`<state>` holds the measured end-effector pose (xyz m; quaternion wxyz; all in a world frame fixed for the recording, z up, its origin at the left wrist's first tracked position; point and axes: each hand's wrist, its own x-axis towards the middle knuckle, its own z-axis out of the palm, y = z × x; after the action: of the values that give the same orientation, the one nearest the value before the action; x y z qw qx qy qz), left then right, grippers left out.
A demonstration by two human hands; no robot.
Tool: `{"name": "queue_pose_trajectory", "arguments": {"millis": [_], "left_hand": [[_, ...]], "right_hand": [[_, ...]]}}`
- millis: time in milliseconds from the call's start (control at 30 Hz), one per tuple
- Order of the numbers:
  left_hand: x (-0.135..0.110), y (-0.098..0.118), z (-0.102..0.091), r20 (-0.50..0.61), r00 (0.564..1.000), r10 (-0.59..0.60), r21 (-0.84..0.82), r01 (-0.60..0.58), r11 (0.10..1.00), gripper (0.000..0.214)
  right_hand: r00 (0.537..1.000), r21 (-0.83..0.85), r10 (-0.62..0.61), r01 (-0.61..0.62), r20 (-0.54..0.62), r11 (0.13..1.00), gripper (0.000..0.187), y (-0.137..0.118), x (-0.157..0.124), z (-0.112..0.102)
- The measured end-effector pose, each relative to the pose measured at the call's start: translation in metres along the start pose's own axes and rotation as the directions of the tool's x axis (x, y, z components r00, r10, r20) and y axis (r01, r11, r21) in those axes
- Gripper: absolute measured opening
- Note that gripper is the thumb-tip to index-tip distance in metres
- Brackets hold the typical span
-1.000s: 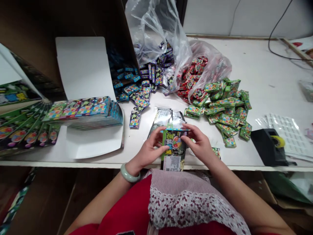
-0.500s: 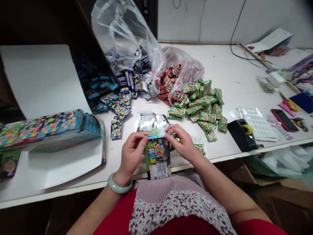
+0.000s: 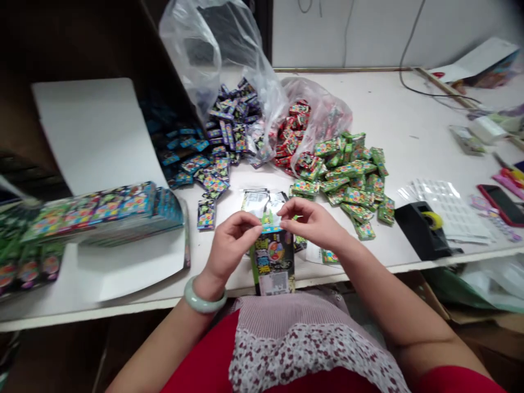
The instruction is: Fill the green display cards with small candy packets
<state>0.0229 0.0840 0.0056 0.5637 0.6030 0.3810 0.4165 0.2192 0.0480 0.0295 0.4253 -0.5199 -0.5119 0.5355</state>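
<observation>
One printed pouch [image 3: 273, 259], left of the tape dispenser [image 3: 423, 232] at the front of the surface [image 3: 387, 112]: left hand [image 3: 231, 240] pinches its top edge, right hand [image 3: 309, 224] adjoins, grip unclear; apparent step, top-edge handling, calling next for even finger pressure.

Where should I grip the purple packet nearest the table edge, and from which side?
Pinch the purple packet across its long sides, probably from the near side: a short end faces you, long sides look free, and the purple pile crowds the far end.
</observation>
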Motion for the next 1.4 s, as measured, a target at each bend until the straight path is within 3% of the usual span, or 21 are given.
{"name": "queue_pose_trajectory", "arguments": {"millis": [167,367,567,733,933,1033,1200,1400], "left_hand": [[0.000,0.009,-0.004,0.084,0.991,-0.109,-0.050,0.113,0.992,0.012],[-0.001,0.008,-0.008,0.061,0.986,-0.153,-0.070,0.157,0.985,0.008],[-0.005,0.010,-0.008,0.119,0.991,-0.065,-0.078,0.075,0.994,0.005],[-0.014,0.008,-0.016,0.210,0.970,0.124,0.017,-0.130,0.991,0.009],[-0.024,-0.003,-0.022,0.272,0.928,0.255,0.104,-0.292,0.951,0.012],[-0.027,-0.010,-0.020,0.246,0.931,0.270,0.109,-0.303,0.947,0.015],[-0.027,-0.010,-0.017,0.265,0.923,0.277,0.130,-0.319,0.939,0.017],[-0.030,-0.007,-0.012,0.267,0.922,0.280,0.173,-0.331,0.928,0.025]], "right_hand": [[0.994,-0.124,0.048,-0.036,0.099,0.992,0.017,-0.007,0.002,-0.002],[0.990,-0.084,0.080,-0.071,0.117,0.994,0.014,-0.008,0.002,0.005],[0.986,-0.116,0.094,-0.078,0.138,0.990,0.012,-0.006,-0.001,0.005],[0.986,-0.262,-0.081,0.116,0.143,0.958,0.009,-0.007,-0.014,0.001],[0.919,-0.428,-0.364,0.392,0.150,0.814,0.015,0.007,-0.035,0.001],[0.905,-0.480,-0.416,0.406,0.092,0.777,0.022,0.020,-0.043,0.008],[0.909,-0.430,-0.415,0.359,-0.041,0.828,0.022,0.028,-0.047,0.015],[0.875,-0.411,-0.481,0.421,-0.051,0.809,0.019,0.031,-0.049,0.015]]}}
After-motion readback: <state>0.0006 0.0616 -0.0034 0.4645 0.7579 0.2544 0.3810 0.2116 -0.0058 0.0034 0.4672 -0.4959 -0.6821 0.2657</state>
